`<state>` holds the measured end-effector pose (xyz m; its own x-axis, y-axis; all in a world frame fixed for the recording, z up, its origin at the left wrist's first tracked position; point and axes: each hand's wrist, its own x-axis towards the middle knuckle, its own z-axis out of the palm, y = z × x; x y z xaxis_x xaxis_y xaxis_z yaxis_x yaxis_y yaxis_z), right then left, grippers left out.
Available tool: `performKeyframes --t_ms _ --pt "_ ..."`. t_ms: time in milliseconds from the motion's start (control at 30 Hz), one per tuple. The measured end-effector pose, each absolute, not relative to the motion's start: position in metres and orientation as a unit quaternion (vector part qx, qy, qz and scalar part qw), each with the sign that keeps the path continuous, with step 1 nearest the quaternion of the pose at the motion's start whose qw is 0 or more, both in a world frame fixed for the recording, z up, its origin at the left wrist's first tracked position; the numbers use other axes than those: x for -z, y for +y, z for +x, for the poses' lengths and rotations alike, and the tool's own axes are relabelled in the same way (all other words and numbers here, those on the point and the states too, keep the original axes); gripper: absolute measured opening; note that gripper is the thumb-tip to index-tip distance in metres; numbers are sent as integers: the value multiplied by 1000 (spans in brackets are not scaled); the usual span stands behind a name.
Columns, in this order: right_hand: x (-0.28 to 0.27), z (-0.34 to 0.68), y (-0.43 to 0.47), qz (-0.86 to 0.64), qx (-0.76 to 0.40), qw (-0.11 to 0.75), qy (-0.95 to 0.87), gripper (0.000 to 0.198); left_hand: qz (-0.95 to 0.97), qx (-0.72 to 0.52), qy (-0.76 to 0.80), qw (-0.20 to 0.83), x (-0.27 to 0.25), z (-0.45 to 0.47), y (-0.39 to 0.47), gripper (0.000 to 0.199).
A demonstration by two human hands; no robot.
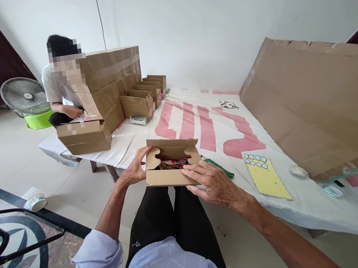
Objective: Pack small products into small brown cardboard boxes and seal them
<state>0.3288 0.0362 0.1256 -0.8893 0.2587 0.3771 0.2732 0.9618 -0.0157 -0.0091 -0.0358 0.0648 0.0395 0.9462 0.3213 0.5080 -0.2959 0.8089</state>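
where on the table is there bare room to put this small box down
Free: the red-striped cloth between the row of open boxes and the big cardboard sheet. Also the strip between the small box and the yellow sheet. Crowded: the far left end around the stacked cartons.

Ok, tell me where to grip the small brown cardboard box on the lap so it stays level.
Grip the small brown cardboard box by its two short end walls, coming in from left and right as the left hand and right hand do now. Its top flaps are partly open over red packets, so a grip from above would probably crush them.
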Motion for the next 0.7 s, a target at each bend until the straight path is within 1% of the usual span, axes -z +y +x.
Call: performKeyframes --t_ms 133,367,500,633,700 --pt "-126 327 38 -147 49 181 -971 43 679 -425 543 252 -68 -9 -37 99" --pt "-133 328 35 -177 77 215 -957 37 684 -421 541 251 -71 -9 -38 95" --pt "-137 333 37 -208 39 251 -945 31 682 -419 542 258 -72 -8 -38 94" --pt "-141 336 42 -253 -17 297 -921 34 672 -413 553 270 -75 -6 -39 102" --pt "-142 336 45 -281 -45 311 -907 33 666 -411 559 274 -76 -5 -39 105"
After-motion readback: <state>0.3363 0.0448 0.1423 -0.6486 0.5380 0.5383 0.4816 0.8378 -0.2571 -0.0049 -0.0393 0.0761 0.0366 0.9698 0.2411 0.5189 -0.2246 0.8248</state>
